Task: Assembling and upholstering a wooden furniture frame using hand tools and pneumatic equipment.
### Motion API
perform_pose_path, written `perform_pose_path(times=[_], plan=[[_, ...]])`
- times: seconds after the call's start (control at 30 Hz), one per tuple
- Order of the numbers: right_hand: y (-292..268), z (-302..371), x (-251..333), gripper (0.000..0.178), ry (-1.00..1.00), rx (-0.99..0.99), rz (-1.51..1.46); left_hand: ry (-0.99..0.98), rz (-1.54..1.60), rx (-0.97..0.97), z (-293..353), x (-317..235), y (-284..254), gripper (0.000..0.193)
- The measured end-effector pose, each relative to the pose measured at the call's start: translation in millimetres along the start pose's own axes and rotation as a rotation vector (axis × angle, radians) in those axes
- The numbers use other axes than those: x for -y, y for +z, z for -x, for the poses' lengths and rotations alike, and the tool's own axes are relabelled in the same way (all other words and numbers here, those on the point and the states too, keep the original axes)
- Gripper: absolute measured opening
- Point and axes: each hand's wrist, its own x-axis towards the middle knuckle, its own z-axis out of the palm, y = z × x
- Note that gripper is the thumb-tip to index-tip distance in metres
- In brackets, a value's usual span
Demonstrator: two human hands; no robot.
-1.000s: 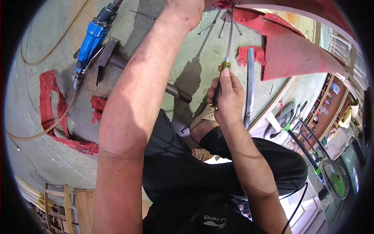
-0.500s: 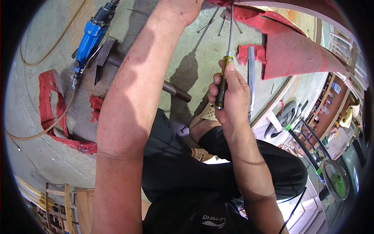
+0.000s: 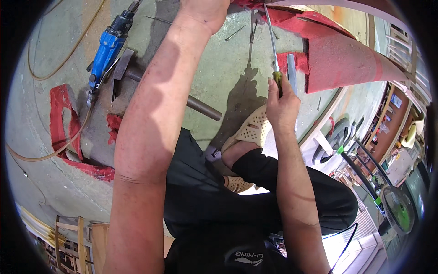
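The right hand (image 3: 282, 102) grips a screwdriver (image 3: 273, 50), tip at the red fabric (image 3: 337, 55); left hand (image 3: 205, 11) presses nearby, grip unclear. A slip could stab those fingers.

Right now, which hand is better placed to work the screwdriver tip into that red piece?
Probably the right hand: it grips the screwdriver by its handle, tip at the red piece. The left hand rests at the top edge.

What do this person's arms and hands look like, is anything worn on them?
Both forearms are bare, with no sleeves showing. The left hand and the right hand wear no gloves. No watch, ring or bracelet shows on the parts in view.
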Motion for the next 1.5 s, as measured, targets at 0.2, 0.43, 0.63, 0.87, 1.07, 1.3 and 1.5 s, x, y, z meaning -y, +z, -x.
perform_pose_path(times=[0.2, 0.43, 0.63, 0.87, 1.07, 1.3, 1.5], plan=[[-41, -24, 13, 0.031, 0.436, 0.462, -0.870, -0.015, -0.026, -0.091, 2, 1, 6, 0.068], [-8, -22, -23, 0.040, -0.277, -0.093, 0.387, 0.021, -0.026, -0.035, 0, 4, -2, 0.067], [-110, -108, -42, 0.042, -0.666, -0.160, 0.809, 0.040, -0.020, -0.043, 0, 1, 0, 0.068], [-109, -85, -9, 0.042, -0.328, 0.221, 0.453, 0.038, -0.003, -0.040, -6, 2, 0, 0.067], [-90, -44, 9, 0.039, 0.226, 0.523, -0.250, 0.045, -0.038, -0.052, -5, -2, 1, 0.067], [-79, -32, 4, 0.044, 0.338, 0.536, -0.615, 0.041, -0.035, -0.042, -8, 4, -3, 0.069], [-80, -46, -2, 0.041, 0.375, 0.600, -0.644, 0.030, -0.039, -0.051, -8, 8, -9, 0.069]])
